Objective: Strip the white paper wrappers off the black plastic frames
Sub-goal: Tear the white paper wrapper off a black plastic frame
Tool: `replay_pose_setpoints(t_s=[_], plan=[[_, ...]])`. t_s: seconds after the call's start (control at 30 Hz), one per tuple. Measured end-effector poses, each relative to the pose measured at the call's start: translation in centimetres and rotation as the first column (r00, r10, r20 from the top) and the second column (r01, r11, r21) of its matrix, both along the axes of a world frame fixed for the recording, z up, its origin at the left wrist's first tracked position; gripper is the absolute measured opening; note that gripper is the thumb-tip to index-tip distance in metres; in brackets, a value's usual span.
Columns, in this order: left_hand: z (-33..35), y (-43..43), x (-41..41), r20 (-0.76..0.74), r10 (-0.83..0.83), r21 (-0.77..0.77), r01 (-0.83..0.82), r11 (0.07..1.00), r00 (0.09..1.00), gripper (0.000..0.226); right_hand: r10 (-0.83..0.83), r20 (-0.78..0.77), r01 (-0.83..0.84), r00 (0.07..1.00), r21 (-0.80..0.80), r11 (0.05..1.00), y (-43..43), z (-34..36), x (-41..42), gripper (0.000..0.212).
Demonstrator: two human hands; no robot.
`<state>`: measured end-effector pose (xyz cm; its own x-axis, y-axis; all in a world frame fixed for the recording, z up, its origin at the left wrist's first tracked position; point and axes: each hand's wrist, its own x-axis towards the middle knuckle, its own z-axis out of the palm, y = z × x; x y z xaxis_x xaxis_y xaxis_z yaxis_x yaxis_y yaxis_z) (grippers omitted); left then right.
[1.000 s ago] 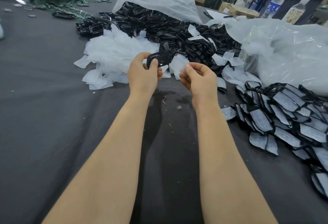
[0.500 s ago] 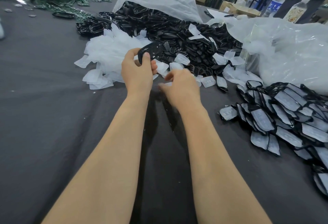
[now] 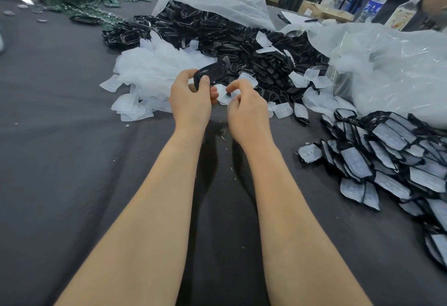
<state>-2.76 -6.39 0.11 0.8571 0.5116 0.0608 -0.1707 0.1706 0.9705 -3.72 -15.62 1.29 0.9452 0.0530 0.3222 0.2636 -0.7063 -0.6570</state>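
Left hand (image 3: 191,100) grips a black frame (image 3: 211,75) over the near edge of the wrapper pile (image 3: 150,68). Right hand (image 3: 248,112) is curled just beside it; whether it pinches paper I cannot tell. Bare cloth (image 3: 60,148) lies to the left; wrapped frames (image 3: 387,160) crowd the right.

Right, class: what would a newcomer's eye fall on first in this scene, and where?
At centre, the left hand grips a black frame above the grey cloth. Behind it spreads a heap of stripped frames beside a drift of white wrappers; at right lies a pile of wrapped frames.
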Motion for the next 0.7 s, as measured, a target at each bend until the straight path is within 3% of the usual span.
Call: replay_pose_setpoints(t_s=[0.1,0.2,0.33,0.4,0.5,0.57,0.7], plan=[[-0.1,0.0,0.1,-0.003,0.005,0.005,-0.005,1.0,1.0,0.011,-0.013,-0.066,0.023,0.998,0.151,0.988,-0.4,0.1,0.2,0.031],[-0.1,0.0,0.1,0.0,0.003,0.006,-0.003,1.0,1.0,0.01,-0.057,-0.172,0.121,0.983,0.391,0.912,-0.9,0.3,0.4,0.029],[-0.2,-0.1,0.0,0.009,-0.014,0.025,0.014,1.0,1.0,0.01,-0.121,-0.077,0.144,0.99,0.501,0.853,-1.8,0.5,0.7,0.012],[-0.1,-0.1,-0.1,0.013,-0.04,0.046,0.039,0.998,0.999,0.01,-0.106,-0.027,0.097,0.994,0.669,0.737,-2.2,0.8,0.8,0.013],[-0.1,-0.3,0.0,0.014,-0.086,0.081,0.085,0.993,0.996,0.012,0.038,-0.024,0.003,0.999,0.88,0.474,-2.4,1.6,1.0,0.017],[-0.1,-0.4,0.0,0.02,-0.135,0.111,0.132,0.985,0.991,0.015,0.098,-0.032,-0.022,0.995,0.861,0.508,-2.3,1.7,0.8,0.014],[0.0,-0.5,-0.3,0.049,-0.249,0.194,0.235,0.952,0.967,0.011,0.016,-0.02,0.0,1.0,0.626,0.78,-2.2,1.1,0.6,0.013]])
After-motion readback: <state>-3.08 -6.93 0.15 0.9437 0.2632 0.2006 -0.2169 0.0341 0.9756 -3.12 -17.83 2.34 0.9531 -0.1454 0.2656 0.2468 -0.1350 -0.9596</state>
